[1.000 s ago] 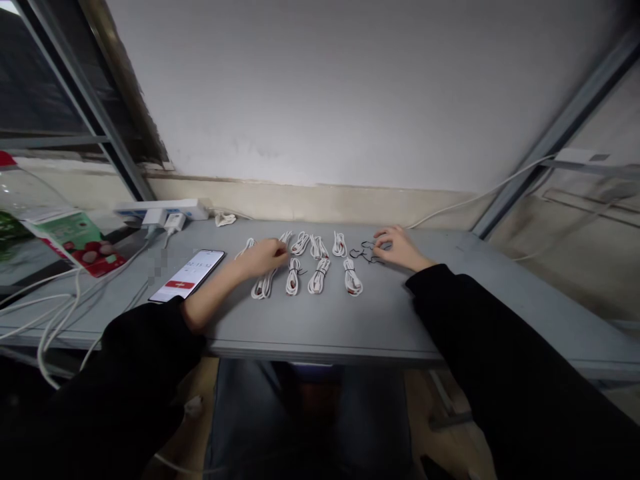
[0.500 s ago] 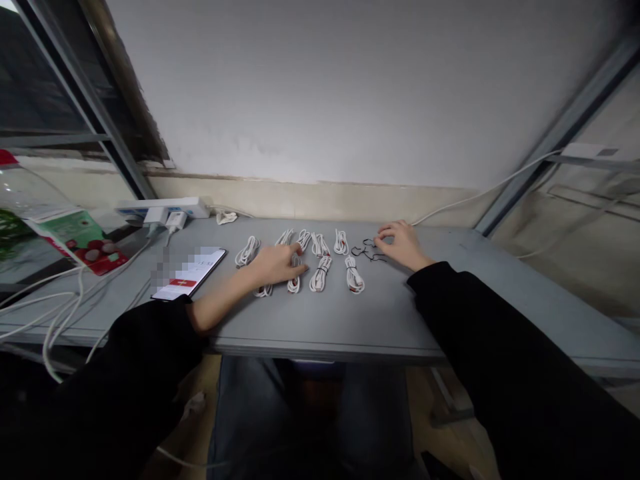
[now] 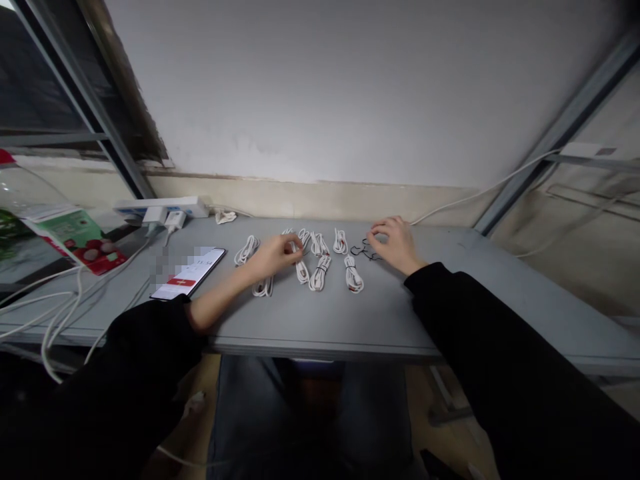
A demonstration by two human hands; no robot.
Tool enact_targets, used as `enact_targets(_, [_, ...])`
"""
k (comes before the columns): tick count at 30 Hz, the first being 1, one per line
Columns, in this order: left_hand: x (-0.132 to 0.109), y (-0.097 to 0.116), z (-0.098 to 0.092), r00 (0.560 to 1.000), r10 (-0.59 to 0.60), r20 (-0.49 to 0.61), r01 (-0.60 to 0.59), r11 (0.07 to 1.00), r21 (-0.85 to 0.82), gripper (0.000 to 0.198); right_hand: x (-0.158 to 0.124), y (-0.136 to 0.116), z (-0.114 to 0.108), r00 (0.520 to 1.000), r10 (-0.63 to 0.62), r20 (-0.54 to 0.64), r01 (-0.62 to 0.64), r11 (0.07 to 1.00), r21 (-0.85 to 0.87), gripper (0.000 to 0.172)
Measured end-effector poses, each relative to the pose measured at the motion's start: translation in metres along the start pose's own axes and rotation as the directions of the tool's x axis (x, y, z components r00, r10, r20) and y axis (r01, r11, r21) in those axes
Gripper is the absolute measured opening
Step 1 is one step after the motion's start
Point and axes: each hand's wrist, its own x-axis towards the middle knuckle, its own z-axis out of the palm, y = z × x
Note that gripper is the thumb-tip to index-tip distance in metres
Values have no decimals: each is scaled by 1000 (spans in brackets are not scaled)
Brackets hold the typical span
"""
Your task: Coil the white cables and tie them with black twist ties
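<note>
Several coiled white cables lie in two rough rows on the grey table [image 3: 310, 327]. My left hand [image 3: 277, 257] pinches the upper end of a white cable bundle [image 3: 302, 272] in the front row. Beside it lies a bundle with a dark tie [image 3: 319, 273], and another tied bundle [image 3: 353, 275] is further right. Thin black ties [image 3: 364, 250] lie in a small heap right of the cables. My right hand [image 3: 393, 243] is at the heap's right edge, thumb and forefinger close together; whether a tie is between them is too small to tell.
A phone [image 3: 195, 270] lies on the left, with a power strip [image 3: 165, 208] and plugged-in chargers behind it. A green and red box [image 3: 83, 240] and loose white cables [image 3: 65, 313] are at the far left. The wall [image 3: 320, 100] rises behind the table.
My left thumb and forefinger have closed at a front-row bundle, whose lower end has shifted slightly right. My right hand has moved a little left, over the black ties.
</note>
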Motion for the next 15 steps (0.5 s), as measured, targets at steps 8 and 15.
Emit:
enact_targets(8, [-5, 4, 6, 908, 108, -405, -190, 967, -168, 27, -5, -48, -7, 980, -195, -49, 199, 976, 90, 21])
enact_targets(15, [-15, 19, 21, 761, 471, -446, -434, 881, 190, 18, -15, -75, -13, 934, -356, -11, 347, 902, 258, 38])
